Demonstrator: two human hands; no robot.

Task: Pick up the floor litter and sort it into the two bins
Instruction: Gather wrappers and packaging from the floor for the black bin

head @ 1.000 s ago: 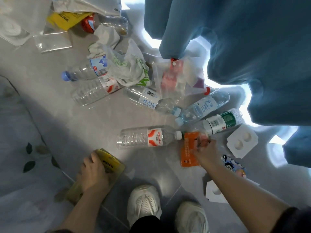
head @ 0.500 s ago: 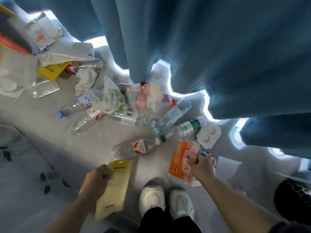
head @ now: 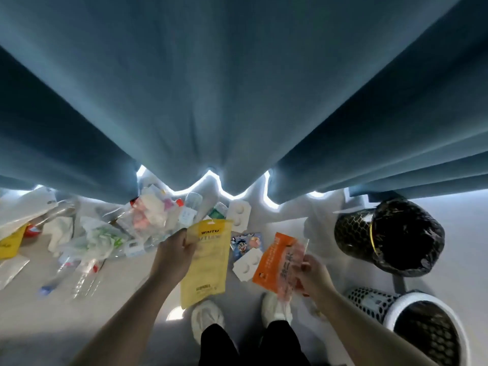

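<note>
Head: left hand (head: 174, 253) around yellow pouch (head: 208, 262)

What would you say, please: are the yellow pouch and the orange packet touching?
Apart: head view shows floor between yellow pouch and orange packet.

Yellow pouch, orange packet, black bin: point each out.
yellow pouch (head: 208, 265), head view, middle of front face.
orange packet (head: 272, 260), head view, orange printed panel.
black bin (head: 351, 232), head view, mesh side wall.
</note>
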